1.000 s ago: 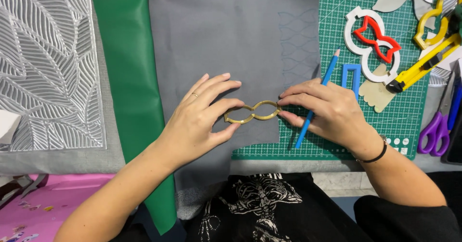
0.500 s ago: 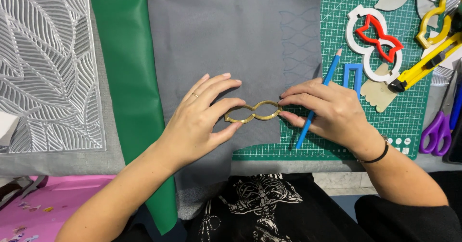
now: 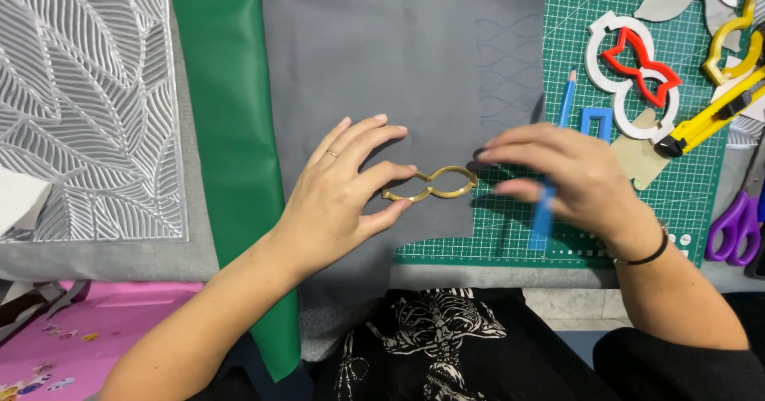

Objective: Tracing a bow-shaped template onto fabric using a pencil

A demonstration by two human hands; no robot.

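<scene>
Left hand (image 3: 343, 194) pinches gold template (image 3: 430, 184) by left end, flat on grey sheet (image 3: 382, 50) near cutting mat (image 3: 693, 202) edge. Right hand (image 3: 574, 178) blurred, over blue pencil (image 3: 550, 202); grip unclear. Green sheet (image 3: 223, 130) left. White-red templates (image 3: 633, 70), yellow knife (image 3: 709, 122), purple scissors (image 3: 733, 222) right.

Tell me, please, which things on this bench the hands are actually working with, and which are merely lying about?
In hand:
- gold wavy template, pinched at its left end by the left hand
- grey sheet beneath it
- right hand at its right end
- blue pencil, under that hand

Lying about:
- green sheet
- red and white templates
- yellow knife
- purple scissors
</scene>
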